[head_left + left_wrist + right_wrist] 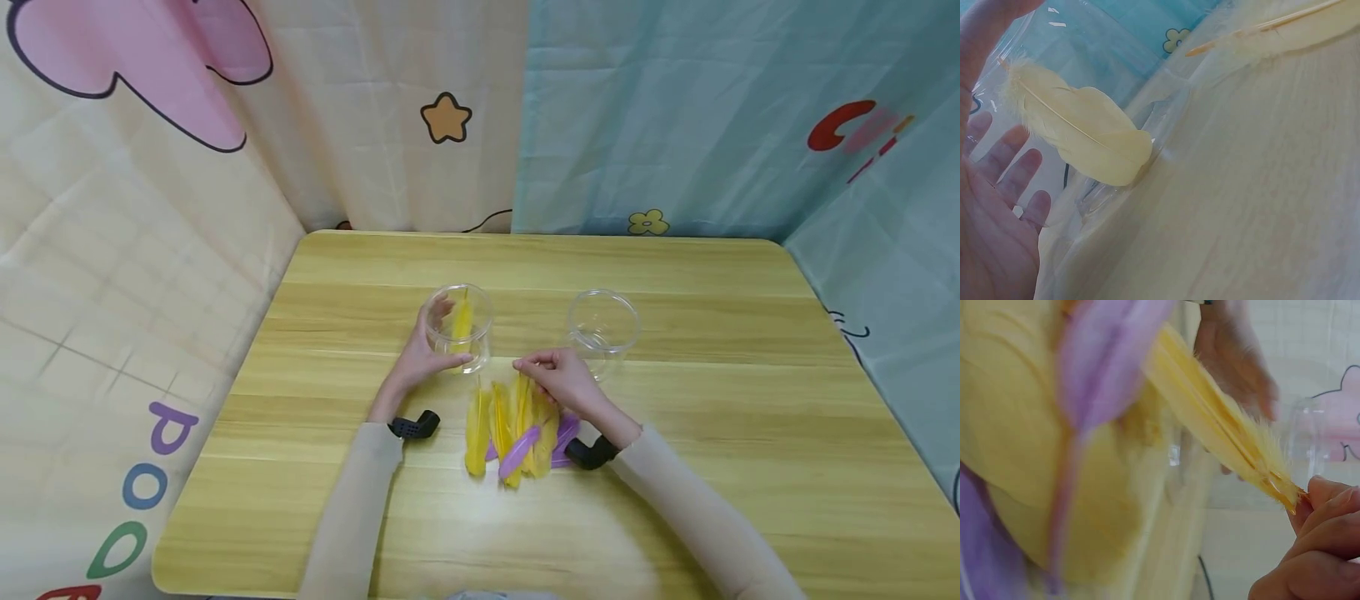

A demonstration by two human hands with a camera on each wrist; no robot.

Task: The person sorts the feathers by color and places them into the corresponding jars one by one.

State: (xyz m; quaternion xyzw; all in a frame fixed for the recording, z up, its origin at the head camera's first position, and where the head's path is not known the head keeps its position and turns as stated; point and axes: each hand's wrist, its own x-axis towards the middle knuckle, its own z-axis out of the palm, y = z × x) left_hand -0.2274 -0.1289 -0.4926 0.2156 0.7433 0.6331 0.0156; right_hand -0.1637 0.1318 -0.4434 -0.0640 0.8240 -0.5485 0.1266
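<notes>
A yellow feather (pixel 1225 425) is pinched by its quill tip between the thumb and fingertips of the right hand (pixel 566 382), at the far edge of a small pile near the table's middle. For a clean lift, the quill should probably be held lightly but firmly and the feather drawn along its own line, so that the purple feather (pixel 519 452) lying slantwise over the pile is not dragged with it and the barbs are not ruffled. The long axis is seen to run near to far, with the quill pointing far and the vane trailing near; whether the vane's end is free of the pile cannot be told. The left clear plastic cup (pixel 483 343) is grasped around its left side by the left hand (pixel 423 354); a light grip seems best, since it may tip easily. Inside it, another yellow feather (pixel 462 321) is stood aslant. The right clear plastic cup (pixel 636 327) is left untouched, beyond the right hand, on the wood-grain table (pixel 300 517).
</notes>
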